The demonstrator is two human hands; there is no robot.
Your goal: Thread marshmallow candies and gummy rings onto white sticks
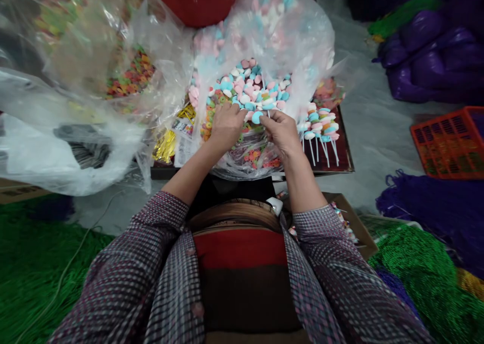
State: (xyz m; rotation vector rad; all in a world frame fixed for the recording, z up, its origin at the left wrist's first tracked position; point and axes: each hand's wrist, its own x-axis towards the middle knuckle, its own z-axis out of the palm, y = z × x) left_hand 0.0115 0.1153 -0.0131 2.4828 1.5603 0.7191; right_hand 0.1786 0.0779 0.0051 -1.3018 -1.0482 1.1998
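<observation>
My right hand (282, 132) is pinched closed around a white stick (268, 113), whose upper end carries flat candies. A round blue marshmallow (257, 117) shows at its fingertips; whether they grip it too is unclear. Over the open bag of loose candy, my left hand (229, 123) has its fingers bent together, their tips hidden among the pieces. Pink, white and blue marshmallows (245, 88) fill the bag's far part. Small fruit-coloured candy rings (220, 99) lie on its left side. Several finished-looking marshmallow skewers (321, 122) rest right of my right hand.
A big clear bag of coloured candy (134, 74) stands at left, near gold twist ties (164, 146). A red basin (194, 1) sits behind. On the right are an orange crate (449, 142) and a purple bundle (431, 56). An open carton (355, 223) is below the table.
</observation>
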